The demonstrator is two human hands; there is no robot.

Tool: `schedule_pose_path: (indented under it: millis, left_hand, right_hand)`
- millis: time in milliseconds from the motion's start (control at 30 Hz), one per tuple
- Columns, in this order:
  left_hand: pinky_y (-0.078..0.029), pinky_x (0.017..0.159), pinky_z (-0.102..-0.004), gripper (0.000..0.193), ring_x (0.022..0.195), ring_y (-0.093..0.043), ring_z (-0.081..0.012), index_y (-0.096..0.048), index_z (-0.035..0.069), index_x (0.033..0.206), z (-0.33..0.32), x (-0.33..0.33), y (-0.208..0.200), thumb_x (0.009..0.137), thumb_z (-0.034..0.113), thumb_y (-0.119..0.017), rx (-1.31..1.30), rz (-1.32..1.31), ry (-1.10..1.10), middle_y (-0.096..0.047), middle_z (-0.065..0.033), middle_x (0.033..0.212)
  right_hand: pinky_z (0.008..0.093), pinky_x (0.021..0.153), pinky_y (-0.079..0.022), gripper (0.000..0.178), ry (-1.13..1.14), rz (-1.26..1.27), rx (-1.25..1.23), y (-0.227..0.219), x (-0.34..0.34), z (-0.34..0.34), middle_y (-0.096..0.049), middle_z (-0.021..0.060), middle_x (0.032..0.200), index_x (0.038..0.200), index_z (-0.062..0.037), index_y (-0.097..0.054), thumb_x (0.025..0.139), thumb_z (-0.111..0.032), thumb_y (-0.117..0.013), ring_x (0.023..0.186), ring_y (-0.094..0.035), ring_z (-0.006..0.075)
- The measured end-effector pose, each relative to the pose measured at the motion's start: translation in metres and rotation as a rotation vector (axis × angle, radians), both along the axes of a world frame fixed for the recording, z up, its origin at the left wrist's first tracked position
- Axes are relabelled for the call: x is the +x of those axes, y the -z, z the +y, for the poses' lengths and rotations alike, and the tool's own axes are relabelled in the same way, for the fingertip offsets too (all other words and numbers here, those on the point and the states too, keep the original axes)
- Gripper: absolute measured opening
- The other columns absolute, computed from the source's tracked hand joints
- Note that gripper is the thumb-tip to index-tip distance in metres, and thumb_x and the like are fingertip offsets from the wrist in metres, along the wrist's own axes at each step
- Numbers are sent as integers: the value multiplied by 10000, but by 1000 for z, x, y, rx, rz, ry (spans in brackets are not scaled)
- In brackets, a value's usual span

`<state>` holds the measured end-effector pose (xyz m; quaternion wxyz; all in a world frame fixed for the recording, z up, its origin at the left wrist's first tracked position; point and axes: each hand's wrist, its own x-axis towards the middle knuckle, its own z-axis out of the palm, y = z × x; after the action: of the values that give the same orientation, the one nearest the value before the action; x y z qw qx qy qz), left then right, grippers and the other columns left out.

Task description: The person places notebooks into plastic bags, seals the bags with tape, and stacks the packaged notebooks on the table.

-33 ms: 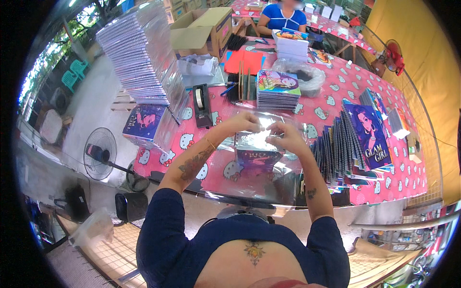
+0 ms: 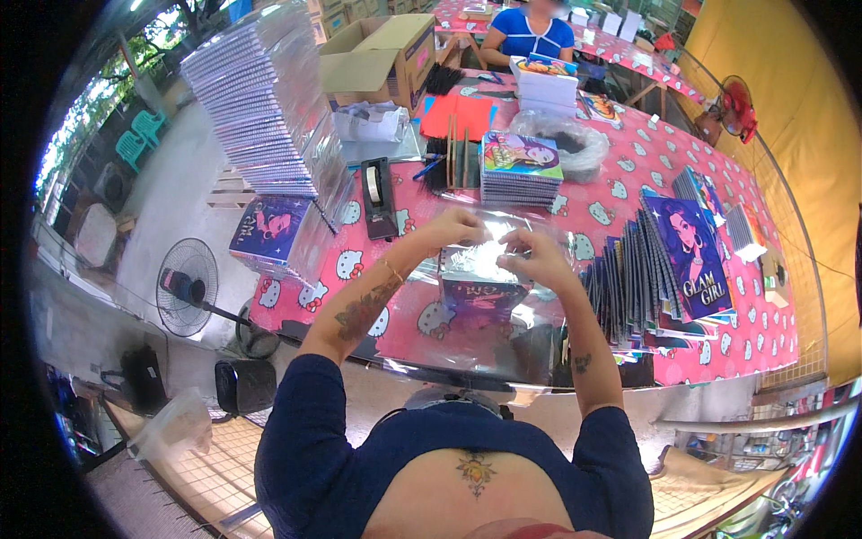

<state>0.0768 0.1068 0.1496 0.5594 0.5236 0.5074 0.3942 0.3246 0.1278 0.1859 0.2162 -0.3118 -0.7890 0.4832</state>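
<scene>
Above a notebook (image 2: pixel 483 295) with a dark purple illustrated cover, my two hands are close together at the middle of the table. My left hand (image 2: pixel 456 230) has its fingers pinched on clear plastic film (image 2: pixel 462 346) at the notebook's far side. Just to its right, my right hand (image 2: pixel 532 255) also pinches the film, fingers bent inward. The shiny film lies over the notebook and spreads toward the table's near edge. Glare washes out part of the cover, and the exact fold between my fingertips is hard to make out.
A tall stack of spiral notebooks (image 2: pixel 256 112) in plastic stands left, beside a black tape dispenser (image 2: pixel 379 202). Fanned notebooks (image 2: pixel 633 278) lie close to my right forearm. Beyond are another notebook stack (image 2: pixel 521 171) and an open carton (image 2: pixel 382 63). A person (image 2: pixel 532 34) sits across the table.
</scene>
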Motion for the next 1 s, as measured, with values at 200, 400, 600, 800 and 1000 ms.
schedule_pose_path:
  millis: [200,400,600,800,1000]
  left_hand:
    - [-495,633,-294,211,719,-636,-156,-711,42,927,-13,-113,60,837,233,-717,201,513,-893,-685,-55,844]
    - [-463,554,-272,137,668,-599,-115,-698,24,890,-25,-143,119,815,135,-724,250,-347,-1089,-669,-47,790]
    - [-513,609,-413,266,680,-671,-333,-708,17,875,-66,-167,128,825,275,-664,52,870,-939,-703,-175,802]
    - [-504,629,-405,304,688,-651,-334,-695,23,851,-30,-81,-68,762,313,-666,506,1035,-74,-668,-168,768]
    - [-487,619,-419,321,707,-634,-251,-668,-13,858,49,18,-93,815,300,-617,251,988,884,-687,-154,816]
  right_hand:
    - [276,708,-491,339,101,-15,61,-4,-1,-10,-670,45,848,1061,-49,-677,795,-244,-755,760,-617,128]
    - [291,698,-490,324,89,6,82,7,-3,-4,-672,53,848,1054,-57,-679,806,-255,-742,753,-616,137]
    - [289,678,-479,354,109,3,55,5,-4,-8,-662,36,837,1088,-66,-675,802,-264,-741,729,-601,124]
    - [279,636,-468,350,116,-26,83,2,-6,-10,-649,19,827,1118,-74,-664,819,-243,-727,680,-578,102]
    - [276,615,-464,392,88,54,-92,7,1,-6,-629,12,799,1179,-67,-628,833,-230,-720,668,-570,92]
